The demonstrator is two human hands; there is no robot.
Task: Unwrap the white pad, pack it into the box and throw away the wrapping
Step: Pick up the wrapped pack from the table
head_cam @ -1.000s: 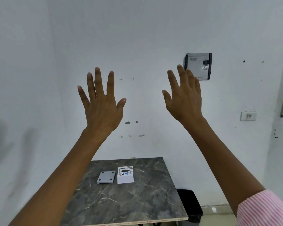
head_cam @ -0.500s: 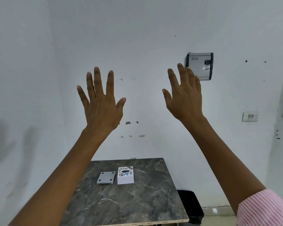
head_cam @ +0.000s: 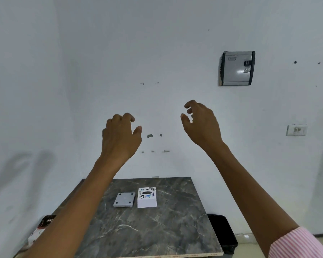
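Note:
A flat grey square pad (head_cam: 124,199) with a dark dot near each corner lies on the dark marble table (head_cam: 153,233). Right beside it lies a white box (head_cam: 147,197) printed with "Dart" and a black oval. Both of my hands are raised in the air well above the table, in front of the white wall. My left hand (head_cam: 120,136) has its fingers curled downward and holds nothing. My right hand (head_cam: 200,123) also has curled fingers, slightly apart, and it is empty too.
A black bin (head_cam: 223,232) stands on the floor at the table's right side. A red and white bag (head_cam: 42,228) sits low at the left. On the wall hang a grey metal box (head_cam: 237,68) and a switch plate (head_cam: 296,130).
Both hands have dropped lower and their fingers, spread straight before, have curled inward. The pad and box have not moved.

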